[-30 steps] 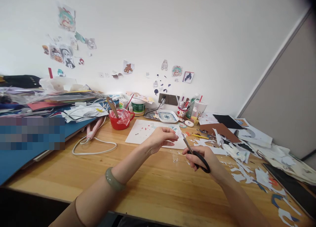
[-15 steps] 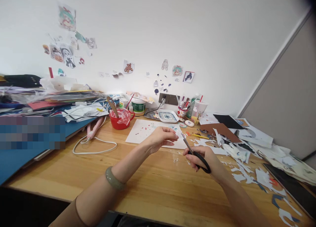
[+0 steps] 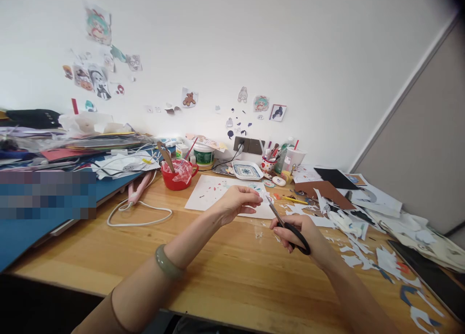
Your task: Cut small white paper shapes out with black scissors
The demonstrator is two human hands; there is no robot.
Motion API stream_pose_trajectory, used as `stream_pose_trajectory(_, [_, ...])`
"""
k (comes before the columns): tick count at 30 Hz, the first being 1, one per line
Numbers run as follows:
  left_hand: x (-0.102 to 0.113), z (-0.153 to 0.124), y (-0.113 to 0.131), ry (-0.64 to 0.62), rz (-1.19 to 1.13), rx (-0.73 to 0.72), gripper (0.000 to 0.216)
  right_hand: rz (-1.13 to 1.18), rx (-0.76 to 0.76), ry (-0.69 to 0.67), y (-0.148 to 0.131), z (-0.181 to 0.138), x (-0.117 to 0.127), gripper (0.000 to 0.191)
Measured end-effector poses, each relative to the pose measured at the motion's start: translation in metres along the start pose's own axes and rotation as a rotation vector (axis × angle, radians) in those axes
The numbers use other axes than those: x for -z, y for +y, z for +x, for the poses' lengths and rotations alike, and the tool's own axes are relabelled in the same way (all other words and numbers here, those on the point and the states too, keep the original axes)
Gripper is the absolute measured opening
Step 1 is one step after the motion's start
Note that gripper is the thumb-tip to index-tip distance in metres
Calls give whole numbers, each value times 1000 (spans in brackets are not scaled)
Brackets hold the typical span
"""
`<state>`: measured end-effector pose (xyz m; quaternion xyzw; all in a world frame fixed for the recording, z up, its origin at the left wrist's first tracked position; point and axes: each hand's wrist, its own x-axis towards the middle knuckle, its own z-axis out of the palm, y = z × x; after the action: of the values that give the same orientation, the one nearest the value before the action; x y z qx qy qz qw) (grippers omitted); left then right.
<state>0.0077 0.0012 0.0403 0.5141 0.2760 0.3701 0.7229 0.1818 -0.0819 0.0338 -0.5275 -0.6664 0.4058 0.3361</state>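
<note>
My left hand [image 3: 238, 204] pinches a small piece of paper [image 3: 265, 197] between thumb and fingertips, above the table. Little of that piece shows, and its shape is hard to make out. In my right hand [image 3: 303, 235] is a pair of scissors [image 3: 298, 237] with black handles, its blades pointing up and left at the paper piece. Behind both hands lies a white sheet [image 3: 203, 191] dotted with tiny coloured cut-outs. A few white paper snips [image 3: 258, 235] rest on the wood below the blades.
A red bowl [image 3: 178, 179] with crumpled plastic stands at the back left, near a pink device [image 3: 140, 188] and its white cord. A patterned square dish [image 3: 247, 176] and a pen cup [image 3: 269, 165] are at the back. Paper scraps [image 3: 358, 254] cover the right side.
Both hands stay almost in place. The scissors and the paper piece have shifted only very slightly.
</note>
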Motion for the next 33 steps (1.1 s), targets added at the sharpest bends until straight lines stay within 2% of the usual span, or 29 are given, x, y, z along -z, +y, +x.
stream_pose_trajectory(19, [1,1,-1,16,-2,-19,16,-16,-13,-16,0,1,-1,24])
stream_pose_trajectory(28, [2,2,0,106,-75,-44,18,35,71,-120,1,2,4,17])
stream_pose_trajectory(30, [1,2,-1,110,-88,-40,16,83,105,-55,1,2,4,16])
stream_pose_trajectory(33, [-3,1,-6,79,-94,-3,14,177,183,244,1,5,3,20])
